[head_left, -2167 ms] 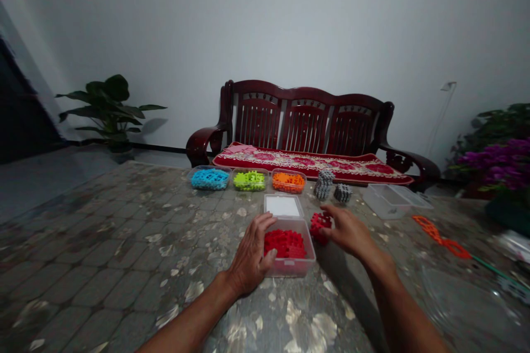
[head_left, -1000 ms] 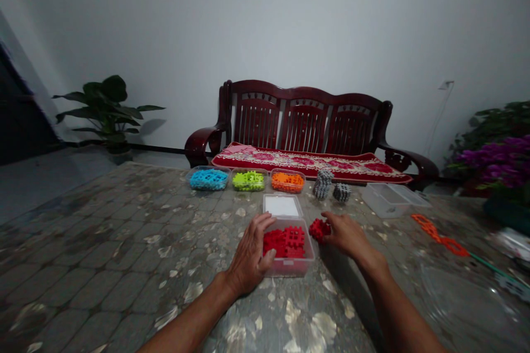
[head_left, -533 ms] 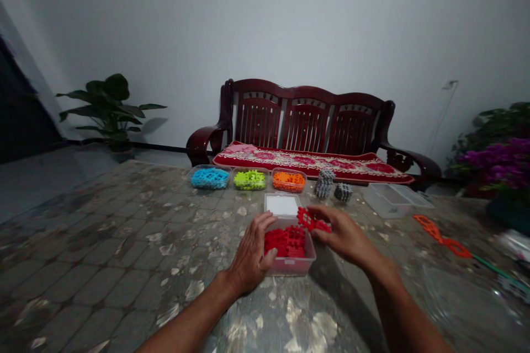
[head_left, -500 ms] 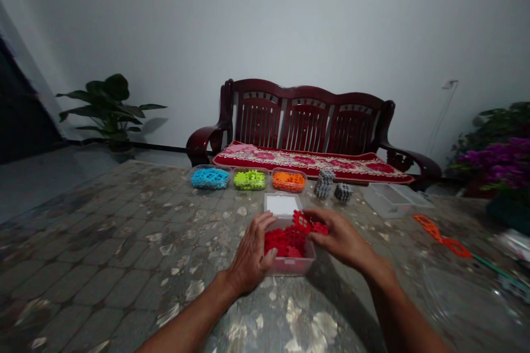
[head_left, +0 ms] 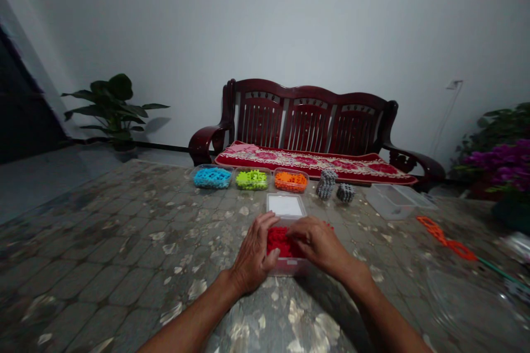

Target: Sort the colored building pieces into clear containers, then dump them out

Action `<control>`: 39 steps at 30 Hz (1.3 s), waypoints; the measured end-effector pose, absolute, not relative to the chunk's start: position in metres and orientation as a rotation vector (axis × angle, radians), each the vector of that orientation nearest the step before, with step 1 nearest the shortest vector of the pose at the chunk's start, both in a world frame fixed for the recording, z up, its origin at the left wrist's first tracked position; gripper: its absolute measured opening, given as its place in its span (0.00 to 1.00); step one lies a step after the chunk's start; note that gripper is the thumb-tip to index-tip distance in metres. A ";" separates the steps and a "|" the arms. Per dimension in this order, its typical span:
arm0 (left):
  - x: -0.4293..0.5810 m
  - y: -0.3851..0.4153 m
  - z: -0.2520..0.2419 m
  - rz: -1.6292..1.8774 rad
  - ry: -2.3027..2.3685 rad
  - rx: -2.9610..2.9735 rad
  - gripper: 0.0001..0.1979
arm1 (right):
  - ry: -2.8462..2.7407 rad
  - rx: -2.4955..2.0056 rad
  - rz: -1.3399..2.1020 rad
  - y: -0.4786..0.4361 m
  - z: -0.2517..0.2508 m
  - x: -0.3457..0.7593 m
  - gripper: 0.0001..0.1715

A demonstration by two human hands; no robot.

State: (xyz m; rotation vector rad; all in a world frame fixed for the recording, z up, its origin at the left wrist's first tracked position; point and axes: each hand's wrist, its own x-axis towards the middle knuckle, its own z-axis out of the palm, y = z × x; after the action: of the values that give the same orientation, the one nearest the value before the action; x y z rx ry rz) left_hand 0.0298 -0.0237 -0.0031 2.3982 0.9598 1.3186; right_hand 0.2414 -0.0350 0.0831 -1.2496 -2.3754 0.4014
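Note:
A small clear box (head_left: 285,271) of red interlocking pieces (head_left: 276,241) stands on the stone-patterned table (head_left: 124,242) in front of me. My left hand (head_left: 252,256) grips the box's left side, thumb on the rim. My right hand (head_left: 318,244) lies palm down over the box's right half, fingers pressed onto the red pieces it brought in. A bit of red shows past its knuckles. The box's white lid (head_left: 285,205) lies flat just behind.
Behind the lid stand boxes of blue (head_left: 212,177), green (head_left: 252,179) and orange pieces (head_left: 291,181), then two grey cubes (head_left: 326,185). An empty clear container (head_left: 389,201) and an orange strip (head_left: 445,231) lie right. A wooden bench (head_left: 306,127) stands beyond the table.
My right hand picked up a clump of red pieces from the table right of the box, carried it left over the box and lowered it inside. My left hand stayed on the box.

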 end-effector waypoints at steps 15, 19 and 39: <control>0.030 -0.024 -0.001 1.323 0.942 2.383 0.27 | -2.159 -2.073 0.219 -0.009 0.068 0.309 0.35; 0.029 -0.024 -0.001 1.319 0.937 2.378 0.27 | -2.174 -2.106 0.166 -0.008 0.056 0.308 0.31; 0.029 -0.022 -0.006 1.313 0.957 2.367 0.28 | -2.291 -1.141 0.757 -0.047 0.107 0.250 0.26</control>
State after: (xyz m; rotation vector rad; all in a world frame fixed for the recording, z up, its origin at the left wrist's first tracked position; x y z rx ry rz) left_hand 0.0289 -0.0218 -0.0059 2.3674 0.9567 1.3126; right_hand 0.2498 -0.0474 0.1068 -1.1409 -2.2905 0.7574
